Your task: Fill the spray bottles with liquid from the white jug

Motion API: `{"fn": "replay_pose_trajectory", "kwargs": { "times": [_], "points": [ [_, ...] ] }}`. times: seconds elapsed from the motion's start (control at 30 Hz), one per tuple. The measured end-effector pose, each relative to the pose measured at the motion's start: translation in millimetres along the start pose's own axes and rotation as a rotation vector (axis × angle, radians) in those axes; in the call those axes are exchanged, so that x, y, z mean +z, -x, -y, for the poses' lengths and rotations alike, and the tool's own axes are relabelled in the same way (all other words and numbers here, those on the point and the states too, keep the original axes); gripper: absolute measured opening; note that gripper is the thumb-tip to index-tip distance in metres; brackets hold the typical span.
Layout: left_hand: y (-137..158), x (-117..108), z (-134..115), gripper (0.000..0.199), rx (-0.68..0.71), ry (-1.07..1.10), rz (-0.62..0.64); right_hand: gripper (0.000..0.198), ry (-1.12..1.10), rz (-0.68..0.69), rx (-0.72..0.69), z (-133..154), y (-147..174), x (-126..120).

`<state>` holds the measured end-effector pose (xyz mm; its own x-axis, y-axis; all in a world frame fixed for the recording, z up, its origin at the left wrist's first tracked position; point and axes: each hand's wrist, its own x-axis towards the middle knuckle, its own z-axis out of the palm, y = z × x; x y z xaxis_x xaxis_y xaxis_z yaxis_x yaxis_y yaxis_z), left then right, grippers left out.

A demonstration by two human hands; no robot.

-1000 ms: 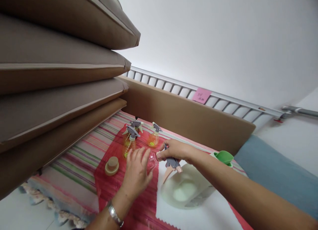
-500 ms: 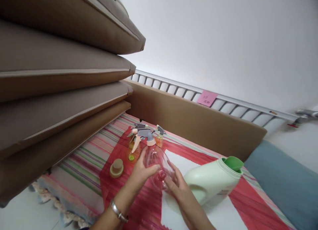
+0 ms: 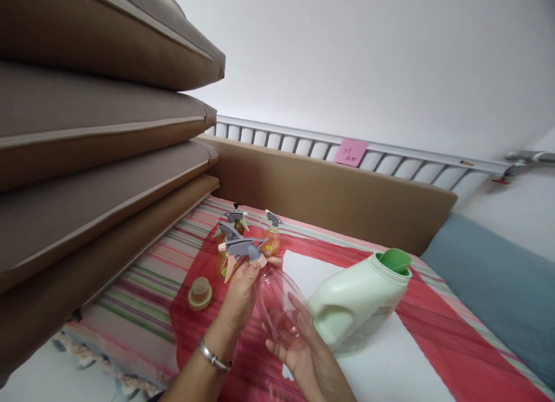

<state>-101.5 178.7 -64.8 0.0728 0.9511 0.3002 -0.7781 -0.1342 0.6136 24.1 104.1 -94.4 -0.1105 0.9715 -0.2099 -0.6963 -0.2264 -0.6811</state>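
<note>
A clear pink spray bottle (image 3: 277,301) with a grey and peach trigger head is tilted in front of me, its head to the upper left. My left hand (image 3: 243,292) grips it around the neck, just under the trigger head. Around its lower end curve the fingers of my right hand (image 3: 301,344), palm turned upward. Behind the bottle stand several other spray bottles (image 3: 272,240) with grey heads, partly hidden by it and my left hand. Left of my left hand sits a pale round cap (image 3: 200,293). To the right, a pale green jug (image 3: 359,301) leans with a green spout insert in its mouth.
A red sheet (image 3: 429,344) and white paper (image 3: 390,367) lie on a striped cloth (image 3: 143,280). Folded brown cushions (image 3: 104,118) stack up on the left. A brown panel (image 3: 329,199) and radiator (image 3: 277,142) with a pink note (image 3: 351,152) run along the back.
My left hand has shifted from the bottle's shoulder up to its neck. My right hand has turned palm up around the lower end. The camera view has shifted slightly.
</note>
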Motion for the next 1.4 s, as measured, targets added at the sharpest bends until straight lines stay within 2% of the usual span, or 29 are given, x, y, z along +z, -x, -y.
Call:
{"fn": "replay_pose_trajectory", "kwargs": {
  "times": [0.1,0.2,0.23,0.27,0.37,0.4,0.43,0.47,0.5,0.57,0.6,0.63,0.73,0.77,0.8,0.87,1.0,1.07,1.17,1.2,1.23,1.33,1.4],
  "points": [
    [-3,1,-2,0.021,0.037,0.043,-0.031,0.066,0.177,-0.121,-0.180,-3,-3,5],
    [-4,-2,-5,0.021,0.049,0.049,-0.075,0.085,0.366,-0.240,-0.349,-1,-4,13],
    [-4,-5,-6,0.022,0.047,0.044,-0.087,0.086,0.349,-0.224,-0.327,1,-4,15],
    [-4,-8,-7,0.023,0.041,0.044,-0.092,0.084,0.293,-0.172,-0.245,3,-4,17],
    [-4,-15,-10,0.024,0.002,0.073,-0.079,0.068,0.090,0.053,0.172,9,-2,20],
    [-4,-17,-11,0.025,-0.008,0.083,-0.075,0.064,0.067,0.101,0.260,11,-1,20],
    [-5,-18,-13,0.025,-0.010,0.091,-0.077,0.060,0.069,0.120,0.278,11,0,20],
    [-5,-19,-14,0.026,-0.007,0.095,-0.085,0.055,0.099,0.102,0.223,12,0,21],
    [-5,-19,-15,0.027,0.000,0.097,-0.100,0.055,0.148,0.056,0.106,11,0,22],
    [-6,-18,-17,0.028,0.013,0.098,-0.127,0.070,0.246,-0.048,-0.148,10,1,23],
    [-6,-18,-17,0.029,0.016,0.097,-0.133,0.074,0.258,-0.074,-0.201,9,1,23],
    [-6,-18,-17,0.029,0.018,0.093,-0.130,0.071,0.236,-0.061,-0.170,9,1,23],
    [-4,-17,-17,0.027,0.011,0.087,-0.085,0.050,0.059,0.096,0.173,11,0,23],
    [-3,-17,-18,0.027,-0.001,0.089,-0.071,0.048,0.022,0.130,0.226,13,0,22],
    [-2,-16,-19,0.027,-0.012,0.092,-0.062,0.044,0.008,0.143,0.211,14,0,22],
    [-1,-15,-22,0.026,-0.022,0.094,-0.063,0.043,0.018,0.126,0.089,16,2,22],
    [-1,-14,-25,0.023,-0.006,0.104,-0.080,0.060,0.091,0.081,-0.024,13,5,20],
    [-3,-16,-25,0.021,-0.010,0.145,-0.092,0.066,0.265,0.027,-0.163,8,5,17],
    [-5,-20,-24,0.017,-0.004,0.218,-0.106,0.075,0.624,-0.047,-0.479,2,3,13],
    [-5,-21,-24,0.016,-0.002,0.233,-0.107,0.078,0.650,-0.048,-0.505,0,2,13],
    [-6,-22,-24,0.016,-0.001,0.241,-0.105,0.079,0.610,-0.036,-0.463,-1,2,14],
    [-5,-22,-24,0.015,-0.003,0.248,-0.094,0.081,0.347,0.005,-0.161,0,4,23],
    [-5,-22,-24,0.016,-0.004,0.244,-0.102,0.077,0.277,0.003,-0.069,2,6,30]
  ]
}}
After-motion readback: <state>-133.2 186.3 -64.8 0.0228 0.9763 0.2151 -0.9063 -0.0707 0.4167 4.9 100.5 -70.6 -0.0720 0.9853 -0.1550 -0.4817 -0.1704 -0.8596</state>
